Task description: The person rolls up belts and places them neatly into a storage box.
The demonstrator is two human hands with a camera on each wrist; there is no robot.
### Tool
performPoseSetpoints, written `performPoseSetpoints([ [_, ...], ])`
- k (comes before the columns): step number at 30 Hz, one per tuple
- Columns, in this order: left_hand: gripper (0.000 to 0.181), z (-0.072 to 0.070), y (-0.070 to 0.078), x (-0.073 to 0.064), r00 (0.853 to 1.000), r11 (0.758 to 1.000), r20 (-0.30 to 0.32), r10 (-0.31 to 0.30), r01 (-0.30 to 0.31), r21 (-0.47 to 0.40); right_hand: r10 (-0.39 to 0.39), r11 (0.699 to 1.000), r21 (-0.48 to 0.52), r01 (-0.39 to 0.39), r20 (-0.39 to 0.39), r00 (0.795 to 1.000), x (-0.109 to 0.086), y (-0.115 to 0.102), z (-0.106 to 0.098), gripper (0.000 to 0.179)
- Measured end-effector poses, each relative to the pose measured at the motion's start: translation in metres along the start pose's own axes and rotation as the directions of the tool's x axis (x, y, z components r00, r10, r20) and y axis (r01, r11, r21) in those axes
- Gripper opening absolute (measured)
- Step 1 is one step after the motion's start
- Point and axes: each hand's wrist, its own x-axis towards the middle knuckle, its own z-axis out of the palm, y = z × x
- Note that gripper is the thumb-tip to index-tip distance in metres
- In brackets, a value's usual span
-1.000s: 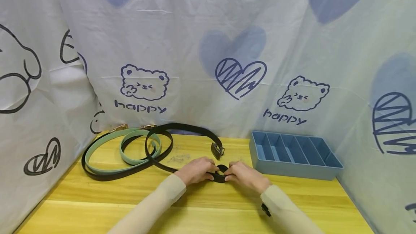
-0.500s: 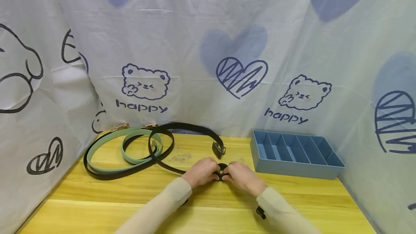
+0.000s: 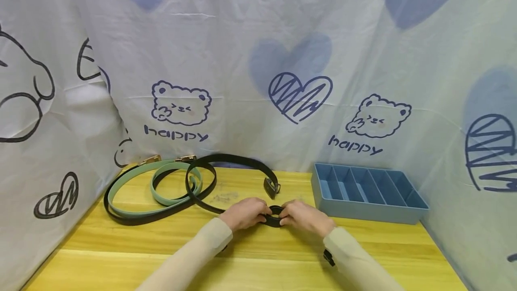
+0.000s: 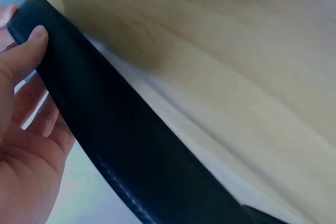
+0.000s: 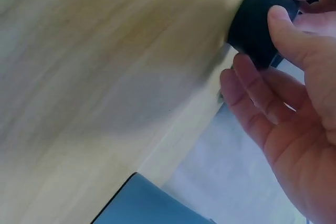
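Observation:
Between the two hands, just off the table, a black belt [image 3: 242,160] is wound at one end into a small coil [image 3: 273,223]. My left hand [image 3: 244,213] pinches the strap where it runs into the coil; the thumb lies on the belt [image 4: 115,114] in the left wrist view. On the other side, my right hand [image 3: 304,217] pinches the coil [image 5: 254,22] between thumb and fingers. The strap sweeps left in a wide loop and ends at a dark buckle [image 3: 270,187] behind the coil. Fingertips partly cover the coil.
At the left lie green-and-black belt loops [image 3: 135,213] with gold-toned buckles [image 3: 186,158], crossed by the black strap. A blue divided tray [image 3: 371,210] stands at the back right of the wooden table [image 3: 266,268]. Printed cloth [image 3: 234,71] hangs behind.
The coil and both hands shift slightly, tilting at half a second ago and settling back now. Both hands keep their hold. The buckle end and the other belts stay put.

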Motion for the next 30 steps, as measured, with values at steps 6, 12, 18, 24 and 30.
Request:
performPoseSetpoints([
  [6,0.007,0.005,0.009,0.004,0.996,0.996,-0.040,-0.082,0.081,-0.040,0.060,0.993,-0.100,-0.066,-0.062,0.996,-0.003,-0.005,0.006,0.008],
  [12,0.013,0.006,0.019,0.008,0.984,0.987,-0.080,-0.160,0.159,-0.024,0.179,0.972,-0.131,-0.193,-0.107,0.978,-0.002,-0.021,0.009,0.007],
  [18,0.010,0.009,0.017,0.002,0.989,0.994,-0.102,-0.103,0.100,-0.035,0.122,0.982,-0.133,-0.134,-0.099,0.988,-0.001,-0.020,0.008,0.013],
  [24,0.021,0.002,0.007,-0.005,1.000,0.999,-0.004,-0.017,0.017,-0.039,0.003,0.994,-0.112,-0.009,-0.053,0.999,-0.005,-0.005,0.006,0.010],
  [30,0.023,0.001,0.005,-0.002,1.000,1.000,-0.009,0.004,-0.004,-0.013,-0.028,0.998,-0.056,0.028,-0.007,1.000,-0.006,0.003,-0.001,0.009],
])
